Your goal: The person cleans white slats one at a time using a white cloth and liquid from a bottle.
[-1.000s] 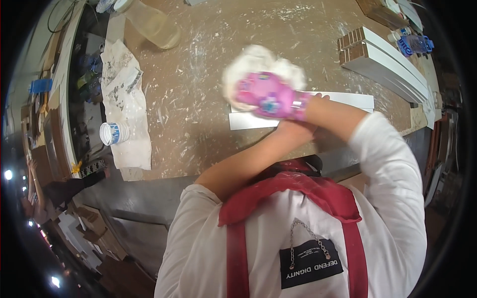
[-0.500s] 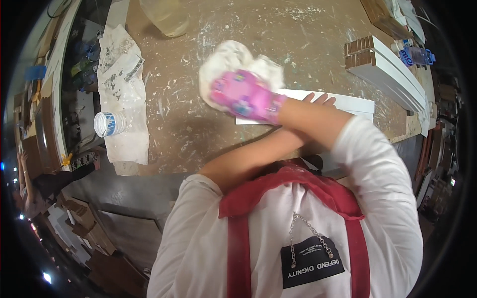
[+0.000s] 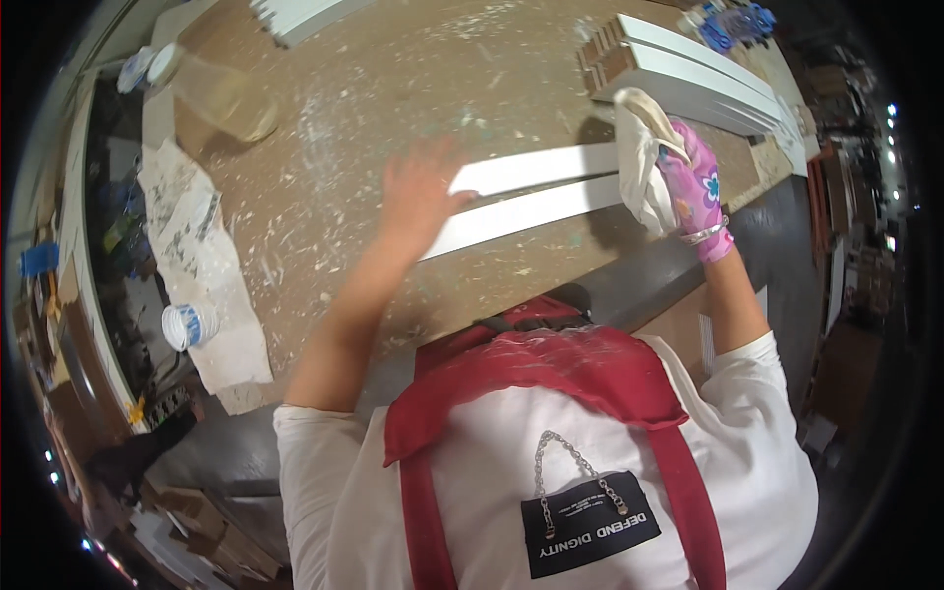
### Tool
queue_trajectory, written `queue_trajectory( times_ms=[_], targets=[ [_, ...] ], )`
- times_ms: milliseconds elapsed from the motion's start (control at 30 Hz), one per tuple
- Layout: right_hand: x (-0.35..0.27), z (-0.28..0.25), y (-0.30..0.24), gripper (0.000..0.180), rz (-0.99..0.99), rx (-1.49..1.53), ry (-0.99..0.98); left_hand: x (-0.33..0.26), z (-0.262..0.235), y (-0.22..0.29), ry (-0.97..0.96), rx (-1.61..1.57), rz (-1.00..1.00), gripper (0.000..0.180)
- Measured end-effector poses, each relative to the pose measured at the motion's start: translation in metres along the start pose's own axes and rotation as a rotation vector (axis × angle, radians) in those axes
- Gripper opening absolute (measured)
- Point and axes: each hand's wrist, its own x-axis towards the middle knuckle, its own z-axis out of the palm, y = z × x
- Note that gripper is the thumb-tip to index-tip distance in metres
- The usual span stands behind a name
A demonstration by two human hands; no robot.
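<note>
Head view, looking down over the person's chest and red apron straps [image 3: 551,383] onto a paint-flecked workbench [image 3: 393,118].

Right hand [image 3: 693,187]: in a pink flowered glove, closed around a bunched white rag [image 3: 639,162]. Rag pressed against the right end of the white strips, near the bench's front edge.

Left hand [image 3: 418,192]: bare, open, palm down, fingers spread. Rests on the left end of the same strips, pinning them flat.

White strips [image 3: 536,192]: two long, narrow painted pieces lying side by side, touching or nearly so, running from the left hand to the rag. Surfaces look clean and even along the exposed middle; the stretch under the rag is hidden.

Progress, as judged: wiping appears under way at the right end. Whether the whole length has been covered cannot be told; the part beneath the left palm looks not yet reachable.

Surroundings, outward:
- Stack of white boards [image 3: 688,74], beyond the rag, at the bench's far right, well apart from the left hand.
- Clear plastic container [image 3: 231,93], far left of the bench.
- Crumpled white sheet [image 3: 197,256], along the left edge.
- Small round white tub [image 3: 187,324], lying on that sheet.
- Another white board end [image 3: 305,15], at the top rim.
</note>
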Motion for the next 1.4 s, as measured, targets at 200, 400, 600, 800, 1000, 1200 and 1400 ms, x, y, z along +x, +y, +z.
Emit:
queue_trajectory(
  times_ms=[200,400,600,800,1000,1200,1400],
  targets=[
    [-0.048,-0.030,0.026,0.026,0.167,0.031,0.190,0.023,-0.019,-0.011,0.214,0.064,0.011,0.046],
    [-0.067,-0.057,0.031,0.031,0.139,-0.265,0.146,-0.072,-0.034,0.011,-0.005,-0.036,-0.028,0.051],
    [-0.050,0.074,0.032,0.030,-0.196,-0.813,-0.306,-0.097,-0.016,0.014,0.020,-0.201,-0.124,0.047],
    [-0.053,0.167,-0.009,0.034,-0.387,-0.549,-0.394,-0.093,-0.023,0.014,-0.015,-0.295,-0.101,0.048],
    [-0.037,-0.064,0.127,0.024,0.070,-1.176,-0.084,-0.095,-0.018,0.016,0.064,-0.292,-0.072,0.047],
    [-0.036,-0.055,0.079,0.018,-0.300,-0.656,-0.006,-0.108,-0.025,0.006,0.044,-0.239,-0.104,0.049],
    [-0.016,-0.067,0.108,0.030,0.214,-1.025,-0.296,-0.109,-0.032,0.005,-0.018,-0.230,-0.101,0.045]
  ],
)
